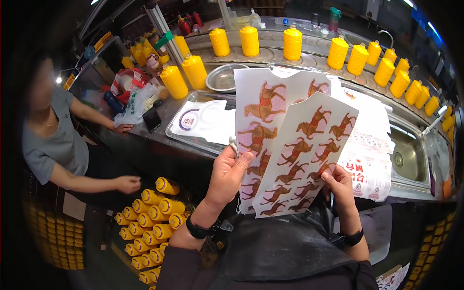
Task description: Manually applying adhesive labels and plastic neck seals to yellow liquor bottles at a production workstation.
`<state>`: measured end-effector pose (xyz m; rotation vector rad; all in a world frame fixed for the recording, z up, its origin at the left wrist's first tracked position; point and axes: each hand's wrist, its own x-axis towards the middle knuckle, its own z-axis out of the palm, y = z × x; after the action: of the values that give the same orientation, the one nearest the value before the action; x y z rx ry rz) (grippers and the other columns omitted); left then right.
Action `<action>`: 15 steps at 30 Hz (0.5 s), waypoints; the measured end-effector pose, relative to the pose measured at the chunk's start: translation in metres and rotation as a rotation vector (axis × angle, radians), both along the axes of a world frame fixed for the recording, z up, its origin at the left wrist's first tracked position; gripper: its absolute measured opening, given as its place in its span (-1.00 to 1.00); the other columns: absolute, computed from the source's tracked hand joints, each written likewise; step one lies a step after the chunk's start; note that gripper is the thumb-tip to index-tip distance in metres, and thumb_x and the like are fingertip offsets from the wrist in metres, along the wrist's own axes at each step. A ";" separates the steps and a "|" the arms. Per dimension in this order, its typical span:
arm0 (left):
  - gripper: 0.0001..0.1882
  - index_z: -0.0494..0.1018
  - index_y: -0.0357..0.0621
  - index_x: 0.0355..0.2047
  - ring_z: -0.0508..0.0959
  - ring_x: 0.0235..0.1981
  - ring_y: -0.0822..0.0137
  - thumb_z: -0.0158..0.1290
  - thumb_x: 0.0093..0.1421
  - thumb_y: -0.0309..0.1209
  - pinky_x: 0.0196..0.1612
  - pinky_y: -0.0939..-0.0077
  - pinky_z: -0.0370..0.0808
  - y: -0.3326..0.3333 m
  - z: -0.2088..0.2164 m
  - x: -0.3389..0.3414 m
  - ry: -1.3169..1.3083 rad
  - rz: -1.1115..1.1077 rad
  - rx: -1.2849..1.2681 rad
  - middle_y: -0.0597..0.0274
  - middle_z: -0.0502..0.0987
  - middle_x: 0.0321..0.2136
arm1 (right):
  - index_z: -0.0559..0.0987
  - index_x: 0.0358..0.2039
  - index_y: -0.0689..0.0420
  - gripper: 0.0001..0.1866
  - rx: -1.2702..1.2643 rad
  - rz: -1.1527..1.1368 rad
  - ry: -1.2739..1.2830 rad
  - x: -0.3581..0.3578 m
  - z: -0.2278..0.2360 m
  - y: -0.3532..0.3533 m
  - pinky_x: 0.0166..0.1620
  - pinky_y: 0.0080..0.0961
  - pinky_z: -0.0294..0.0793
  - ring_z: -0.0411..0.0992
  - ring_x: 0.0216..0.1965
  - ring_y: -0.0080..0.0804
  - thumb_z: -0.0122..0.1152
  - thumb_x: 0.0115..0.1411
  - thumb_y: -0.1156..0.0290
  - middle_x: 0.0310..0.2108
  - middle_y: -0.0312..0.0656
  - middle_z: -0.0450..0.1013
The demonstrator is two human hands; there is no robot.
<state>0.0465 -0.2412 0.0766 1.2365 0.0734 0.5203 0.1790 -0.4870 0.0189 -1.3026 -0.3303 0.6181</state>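
My left hand (225,178) is closed on a white sheet of brown horse decals (261,133), its thumb pressed on the front. A small pale wrap shows at that hand's index fingertip. In my right hand (341,187) a second sheet of horse decals (296,153) is pinched at its right edge. This second sheet overlaps the first and hides part of it. Both sheets are held up over my dark apron (282,246), in front of the worktop. Behind them, printed white sheets (365,159) lie spread on the worktop.
A metal tray (175,129) with printed paper and a round metal bowl (226,77) stand behind my left hand. Yellow bottles (292,43) line a curved conveyor; more yellow bottles (153,212) stand low left. A sink (408,157) is right. A co-worker (63,130) is at left.
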 end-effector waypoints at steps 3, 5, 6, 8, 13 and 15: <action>-0.70 0.32 -0.33 0.04 0.43 -0.05 0.50 -0.10 0.33 -0.50 0.07 0.56 0.33 0.001 -0.003 0.001 0.014 0.001 -0.009 0.20 0.47 -0.05 | 0.48 -0.31 0.18 -0.84 -0.020 0.002 -0.004 0.003 -0.003 -0.001 -0.68 -0.77 0.16 0.21 -0.73 -0.76 0.21 0.19 0.37 -0.60 -0.44 0.33; -0.70 0.32 -0.33 0.05 0.43 -0.05 0.50 -0.10 0.33 -0.50 0.07 0.56 0.32 0.000 -0.006 0.003 0.018 0.003 -0.003 0.20 0.47 -0.05 | 0.49 -0.28 0.19 -0.82 -0.108 -0.006 -0.018 0.004 -0.004 -0.002 -0.67 -0.78 0.17 0.21 -0.72 -0.77 0.21 0.19 0.36 -0.58 -0.43 0.35; -0.70 0.32 -0.32 0.05 0.43 -0.06 0.50 -0.10 0.33 -0.50 0.07 0.56 0.31 0.000 -0.008 0.004 0.034 0.006 -0.007 0.21 0.47 -0.05 | 0.49 -0.28 0.19 -0.82 -0.071 -0.008 -0.022 0.004 -0.005 -0.002 -0.67 -0.78 0.17 0.21 -0.72 -0.77 0.21 0.19 0.36 -0.58 -0.43 0.35; -0.70 0.32 -0.31 0.05 0.43 -0.06 0.51 -0.10 0.33 -0.50 0.07 0.57 0.31 0.001 -0.010 0.006 0.044 0.000 -0.010 0.21 0.47 -0.06 | 0.50 -0.26 0.21 -0.80 -0.029 0.025 0.004 0.005 -0.006 -0.003 -0.66 -0.78 0.18 0.22 -0.71 -0.77 0.21 0.19 0.36 -0.56 -0.43 0.37; -0.71 0.33 -0.31 0.04 0.43 -0.07 0.50 -0.09 0.33 -0.49 0.07 0.56 0.31 0.002 -0.013 0.007 0.035 0.001 -0.026 0.20 0.47 -0.06 | 0.50 -0.27 0.20 -0.82 -0.048 0.032 0.020 0.004 -0.004 -0.003 -0.63 -0.78 0.20 0.22 -0.69 -0.77 0.17 0.21 0.36 -0.53 -0.42 0.39; -0.72 0.35 -0.31 0.01 0.44 -0.07 0.48 -0.09 0.33 -0.47 0.06 0.55 0.32 0.004 -0.012 0.007 -0.006 -0.018 -0.046 0.19 0.48 -0.07 | 0.48 -0.30 0.20 -0.83 -0.006 0.020 0.000 0.004 -0.004 -0.002 -0.68 -0.78 0.18 0.22 -0.73 -0.75 0.17 0.21 0.36 -0.53 -0.40 0.39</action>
<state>0.0536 -0.2373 0.0643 1.1896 0.0684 0.5039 0.1832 -0.4890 0.0145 -1.3060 -0.3422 0.6364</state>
